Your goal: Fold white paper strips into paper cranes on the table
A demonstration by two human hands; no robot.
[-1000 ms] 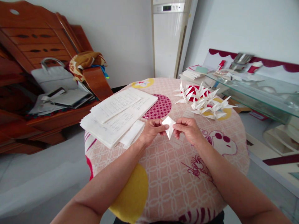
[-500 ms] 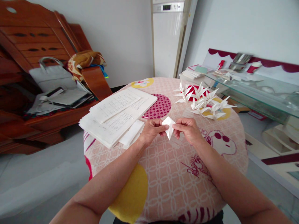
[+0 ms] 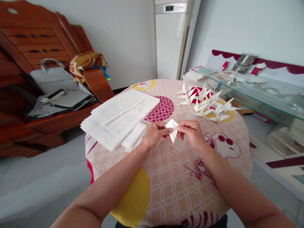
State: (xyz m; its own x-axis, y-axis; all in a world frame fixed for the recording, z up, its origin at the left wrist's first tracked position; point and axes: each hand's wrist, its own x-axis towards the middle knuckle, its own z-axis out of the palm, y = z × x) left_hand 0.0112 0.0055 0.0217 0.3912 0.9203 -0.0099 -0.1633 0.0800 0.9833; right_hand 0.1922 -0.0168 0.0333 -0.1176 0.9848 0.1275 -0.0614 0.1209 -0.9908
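Note:
Between my two hands is a small piece of folded white paper (image 3: 173, 135), shaped like a kite with its long point toward me. My left hand (image 3: 156, 133) pinches its left edge, thumb on top. On the right edge, my right hand (image 3: 191, 131) grips it the same way, fingers curled beneath. The paper is held over the cloth-covered round table (image 3: 166, 177). Several white folded paper cranes (image 3: 206, 101) stand in a cluster at the far right of the table.
A stack of written paper sheets (image 3: 123, 117) lies left of my hands, with smaller folded paper (image 3: 135, 135) at its near edge. A glass shelf (image 3: 266, 95) stands close on the right. To the left is a wooden bench (image 3: 95, 84) holding a grey bag (image 3: 53, 76).
Both hands keep hold of the folded paper. The paper has shifted very slightly to the right; everything else looks the same.

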